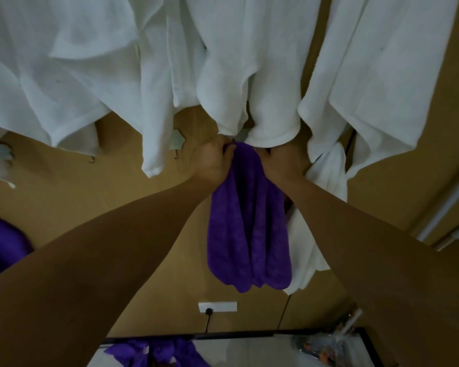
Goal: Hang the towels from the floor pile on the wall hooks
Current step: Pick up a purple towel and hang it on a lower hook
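A purple towel (249,229) hangs down the tan wall from a point under the white towels. My left hand (214,161) grips its top left edge, fingers closed on the cloth. My right hand (282,158) is closed on the top right, partly tucked under a white towel (249,75). The hook there is hidden by cloth and hands. Several white towels hang along the wall above. A bare metal hook (176,144) shows to the left of my hands. More purple towels (154,352) lie in a pile at the bottom.
Another purple cloth (3,242) shows at the left edge. A white wall socket (217,306) with a black plug and cord sits below the towel. A black-framed surface (249,335) runs along the bottom. A small hook (91,160) is at the left.
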Action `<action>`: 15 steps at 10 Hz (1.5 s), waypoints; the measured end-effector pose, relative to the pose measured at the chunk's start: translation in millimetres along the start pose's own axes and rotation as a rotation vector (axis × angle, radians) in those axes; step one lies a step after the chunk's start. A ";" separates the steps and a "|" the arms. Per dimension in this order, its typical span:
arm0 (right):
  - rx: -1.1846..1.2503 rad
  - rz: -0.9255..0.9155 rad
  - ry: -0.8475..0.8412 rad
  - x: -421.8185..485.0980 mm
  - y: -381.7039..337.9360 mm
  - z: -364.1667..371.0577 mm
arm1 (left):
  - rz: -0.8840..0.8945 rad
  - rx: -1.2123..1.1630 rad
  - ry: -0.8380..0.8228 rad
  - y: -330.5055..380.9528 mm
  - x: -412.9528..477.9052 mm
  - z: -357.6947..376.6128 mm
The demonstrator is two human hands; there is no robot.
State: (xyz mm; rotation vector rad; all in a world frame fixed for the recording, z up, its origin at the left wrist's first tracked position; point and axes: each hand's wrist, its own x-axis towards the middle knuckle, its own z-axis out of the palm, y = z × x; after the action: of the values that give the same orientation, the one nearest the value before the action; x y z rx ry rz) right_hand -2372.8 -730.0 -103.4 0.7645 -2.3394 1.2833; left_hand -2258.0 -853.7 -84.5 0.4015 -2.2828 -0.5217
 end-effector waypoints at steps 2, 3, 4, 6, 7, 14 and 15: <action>-0.067 -0.037 0.136 -7.0 -5.7 11.8 | -0.108 -0.045 0.061 2.7 4.4 12.6; 0.012 0.013 0.072 -15.4 -4.6 17.7 | -0.101 0.016 -0.001 -0.8 0.3 15.4; 0.063 0.023 -0.010 -24.7 -5.4 20.6 | -0.087 0.034 -0.062 -7.6 -7.4 23.0; 0.094 0.135 -0.042 -26.7 4.0 28.2 | -0.042 0.131 -0.148 -0.4 -8.2 25.8; 0.052 0.103 -0.034 -37.7 5.4 30.5 | -0.065 0.205 -0.201 -0.6 -11.8 31.5; -0.416 0.017 -1.173 -171.4 4.7 74.5 | -0.408 0.240 -1.040 -112.4 -162.1 -29.5; -0.412 -0.012 -1.245 -199.3 -19.1 105.9 | -0.475 0.210 -1.027 -146.7 -188.7 -52.7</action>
State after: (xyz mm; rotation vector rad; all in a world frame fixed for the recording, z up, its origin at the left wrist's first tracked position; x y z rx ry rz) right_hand -2210.1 -772.2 -255.2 1.7313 -3.2784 0.1688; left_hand -2074.1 -912.5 -235.0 0.9620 -3.2580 -0.8649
